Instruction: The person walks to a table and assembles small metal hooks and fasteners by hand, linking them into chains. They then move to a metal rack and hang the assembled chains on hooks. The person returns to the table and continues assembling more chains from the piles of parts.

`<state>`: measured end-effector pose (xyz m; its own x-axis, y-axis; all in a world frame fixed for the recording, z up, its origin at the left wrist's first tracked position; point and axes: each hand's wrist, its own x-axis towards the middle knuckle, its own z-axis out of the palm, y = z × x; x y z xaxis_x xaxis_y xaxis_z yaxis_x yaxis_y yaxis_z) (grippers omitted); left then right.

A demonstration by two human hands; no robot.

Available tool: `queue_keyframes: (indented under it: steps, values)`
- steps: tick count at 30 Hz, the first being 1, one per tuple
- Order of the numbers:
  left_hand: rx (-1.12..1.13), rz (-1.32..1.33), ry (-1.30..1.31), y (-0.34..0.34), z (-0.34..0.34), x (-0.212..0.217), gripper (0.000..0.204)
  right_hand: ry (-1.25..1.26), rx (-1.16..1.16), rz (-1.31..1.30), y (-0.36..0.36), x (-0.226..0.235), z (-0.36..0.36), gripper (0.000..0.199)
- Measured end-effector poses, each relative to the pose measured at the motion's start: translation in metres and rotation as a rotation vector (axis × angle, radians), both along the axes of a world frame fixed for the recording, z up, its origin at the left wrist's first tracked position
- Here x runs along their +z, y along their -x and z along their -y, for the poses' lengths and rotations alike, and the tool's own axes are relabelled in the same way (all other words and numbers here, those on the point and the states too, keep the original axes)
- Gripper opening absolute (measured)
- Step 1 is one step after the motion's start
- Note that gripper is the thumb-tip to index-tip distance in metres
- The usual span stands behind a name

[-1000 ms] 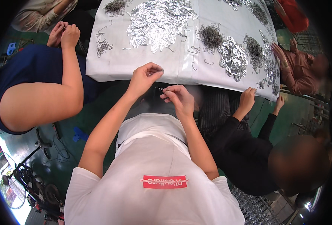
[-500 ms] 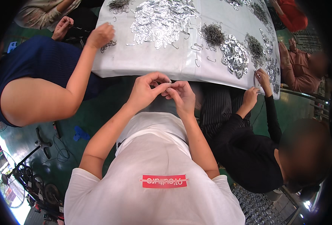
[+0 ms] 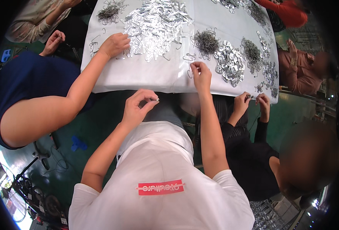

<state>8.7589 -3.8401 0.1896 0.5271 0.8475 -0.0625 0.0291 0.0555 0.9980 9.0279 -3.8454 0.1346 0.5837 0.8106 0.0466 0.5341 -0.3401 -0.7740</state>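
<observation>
My left hand [image 3: 140, 108] is in front of the table's near edge, thumb and forefinger pinched on a small metal piece; only its shiny tip shows, so its kind is unclear. Reaching over the white-covered table [image 3: 135, 78], my right hand [image 3: 201, 78] has its fingertips pressed together. Beside those fingertips lies a bent wire hook [image 3: 189, 73]; whether they grip anything cannot be made out. Just beyond are a few loose wire hooks [image 3: 189, 57] and a tangled heap of dark wire hooks [image 3: 206, 43]. A pile of silvery metal buckles [image 3: 229, 63] is to the right of that hand.
A large pile of flat silvery strips [image 3: 154, 28] covers the table's middle. At left, a co-worker's hand [image 3: 116, 45] touches its edge. On the right, another co-worker's hands [image 3: 250, 100] handle small parts at the table edge. More hooks [image 3: 252, 53] and buckles lie farther right.
My hands, together half a second ago, have parted. The right has reached forward onto the table; the left keeps its pinch. The left co-worker's hand has moved to the strip pile.
</observation>
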Motion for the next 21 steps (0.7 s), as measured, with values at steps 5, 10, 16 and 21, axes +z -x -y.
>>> queue_keyframes:
  steps: [5, 10, 16, 21]
  values:
    - [-0.007, -0.048, -0.01, 0.001, 0.0, 0.004, 0.014, 0.339, 0.155, 0.329, -0.048, -0.021, -0.054, 0.013]
    - [0.041, -0.06, -0.059, 0.0, 0.001, 0.005, 0.015, 0.412, 0.287, 0.483, -0.047, -0.018, -0.069, 0.01]
    - [0.111, -0.022, -0.062, 0.0, 0.008, 0.004, 0.015, 0.258, 0.287, 0.518, -0.047, -0.017, -0.062, 0.011]
    - [0.111, -0.003, -0.105, 0.001, 0.014, 0.003, 0.014, 0.245, 0.006, -0.052, -0.042, -0.009, -0.049, 0.013]
